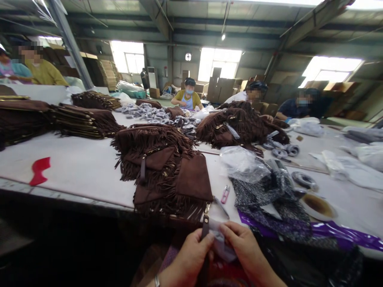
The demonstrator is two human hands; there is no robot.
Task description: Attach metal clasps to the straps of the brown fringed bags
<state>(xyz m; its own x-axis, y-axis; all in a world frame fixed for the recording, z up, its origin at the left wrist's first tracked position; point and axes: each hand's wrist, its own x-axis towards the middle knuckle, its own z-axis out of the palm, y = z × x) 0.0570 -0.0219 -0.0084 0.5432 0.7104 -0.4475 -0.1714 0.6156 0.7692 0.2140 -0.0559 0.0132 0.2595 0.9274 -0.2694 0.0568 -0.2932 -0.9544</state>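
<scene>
Just past the table's front edge, my left hand (194, 249) pinches a dark brown strap (205, 227) with a gold clasp at its upper end. My right hand (237, 239) is closed on a pale translucent wrapping (220, 239) beside the strap. The clasp touches the corner of a brown fringed bag (194, 177) lying on the pile in front of my hands. Pink-handled snips (225, 194) and a thin metal tool (221, 207) lie on the table right of the bag.
Stacks of brown bags (80, 121) stand at the left, near a red scrap (40, 171). More fringed bags (236, 123) and grey wrapped coils (158, 115) lie further back. Black-and-white cloth (263, 195), purple plastic (347, 233) and a tape roll (318, 205) are at the right. Several people sit beyond.
</scene>
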